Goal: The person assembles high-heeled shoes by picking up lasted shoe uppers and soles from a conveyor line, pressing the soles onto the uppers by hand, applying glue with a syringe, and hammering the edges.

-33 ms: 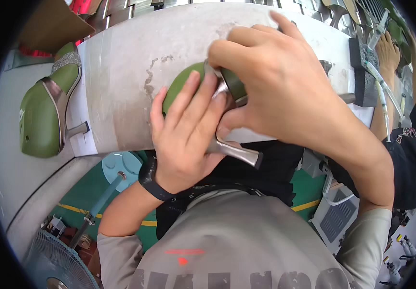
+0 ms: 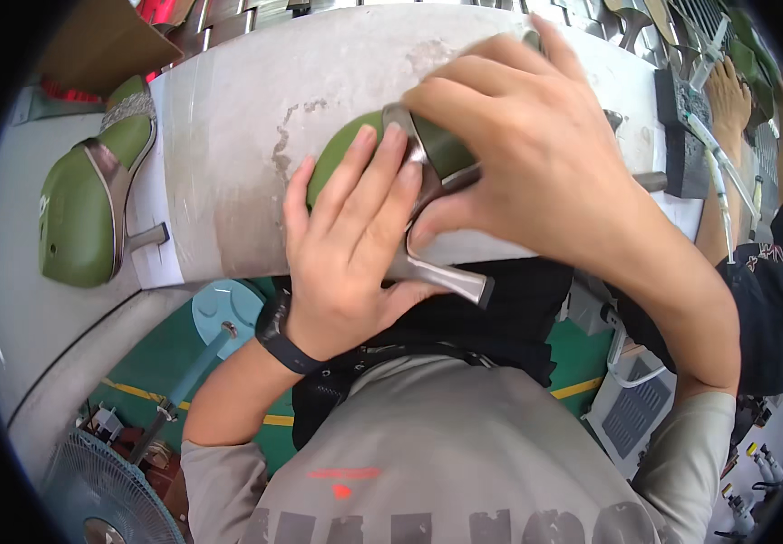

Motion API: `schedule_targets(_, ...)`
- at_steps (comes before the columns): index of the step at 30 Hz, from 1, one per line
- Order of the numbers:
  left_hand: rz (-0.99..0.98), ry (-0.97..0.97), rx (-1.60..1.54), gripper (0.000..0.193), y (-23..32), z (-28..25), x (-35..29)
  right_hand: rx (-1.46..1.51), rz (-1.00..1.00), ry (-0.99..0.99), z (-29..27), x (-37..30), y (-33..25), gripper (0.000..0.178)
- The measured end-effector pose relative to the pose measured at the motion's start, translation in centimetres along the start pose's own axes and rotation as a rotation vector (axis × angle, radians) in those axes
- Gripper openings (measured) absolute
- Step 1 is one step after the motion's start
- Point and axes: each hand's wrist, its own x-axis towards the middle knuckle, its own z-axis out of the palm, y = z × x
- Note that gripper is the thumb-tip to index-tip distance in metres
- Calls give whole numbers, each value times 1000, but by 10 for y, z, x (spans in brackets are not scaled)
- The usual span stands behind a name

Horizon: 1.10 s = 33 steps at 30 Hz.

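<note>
A green shoe last (image 2: 341,150) with a shiny bronze-grey shoe part around it lies on its side on the pale work surface. From that shoe a slim metallic heel (image 2: 464,286) with a dark tip sticks out over the near edge. My left hand (image 2: 346,245) rests on the shoe, fingers laid along the last and thumb below near the heel. My right hand (image 2: 550,145) curls over the other end of the shoe, its thumb against the metallic part by the heel. Its fingers are partly blurred; a small dark end shows behind them, and I cannot tell what it is.
At the left stands a similar green last with a metallic strap and heel (image 2: 78,218). A dark grey block (image 2: 679,136) with syringe-like tubes (image 2: 718,172) is at the right. Another person's hand (image 2: 729,95) is beyond it. A fan (image 2: 110,490) stands below left.
My right hand has shifted slightly up and to the right, showing more of the metallic strip and dark green surface beside it. My left hand stays almost in place.
</note>
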Motion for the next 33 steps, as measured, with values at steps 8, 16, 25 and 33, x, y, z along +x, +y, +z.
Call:
schedule_targets(8,-188,-130,-317,79,2,-26,33,-64,5,438,22,-58,30,85)
schedule_targets(16,-236,-173,-235,77,3,-11,55,61,5,429,21,-52,33,77)
schedule_targets(25,-345,-128,-260,67,16,-5,69,20,147,253,-7,-31,20,77)
schedule_targets(33,-188,-150,-88,76,21,-7,56,212,402,527,25,-138,86,46)
